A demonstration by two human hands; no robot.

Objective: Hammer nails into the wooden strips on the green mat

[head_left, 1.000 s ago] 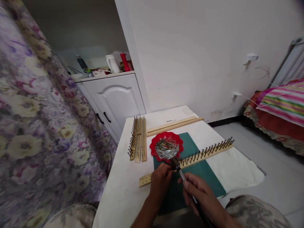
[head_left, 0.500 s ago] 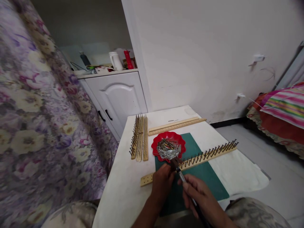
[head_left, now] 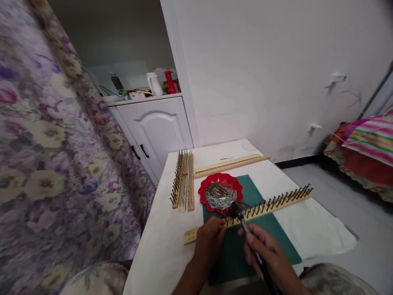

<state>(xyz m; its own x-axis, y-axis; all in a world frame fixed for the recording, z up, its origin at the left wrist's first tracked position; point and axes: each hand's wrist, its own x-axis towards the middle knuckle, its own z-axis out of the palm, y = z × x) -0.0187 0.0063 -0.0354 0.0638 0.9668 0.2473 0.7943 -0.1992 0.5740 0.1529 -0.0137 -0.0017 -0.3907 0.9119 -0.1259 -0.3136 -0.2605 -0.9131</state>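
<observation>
A long wooden strip [head_left: 276, 203] studded with a row of dark nails lies slantwise across a green mat [head_left: 260, 229]. My left hand [head_left: 210, 237] rests on the strip's bare near part, fingers pinched at the last nail by the hammer head. My right hand [head_left: 267, 250] is closed round the handle of a small hammer [head_left: 238, 211], whose head sits just above the strip beside my left fingertips. A red dish [head_left: 220, 192] full of loose nails stands right behind the hammer head.
Finished nail strips [head_left: 183, 180] lie side by side on the white table [head_left: 159, 250] at the left. Bare wooden strips [head_left: 230, 164] lie at the far edge. A flowered curtain [head_left: 46, 164] hangs left, a white cabinet [head_left: 156, 131] behind, a bed [head_left: 365, 147] right.
The camera has shifted, so the table sits slightly further right in view. The hammer head has moved a little to the right along the strip; both hands keep their grip.
</observation>
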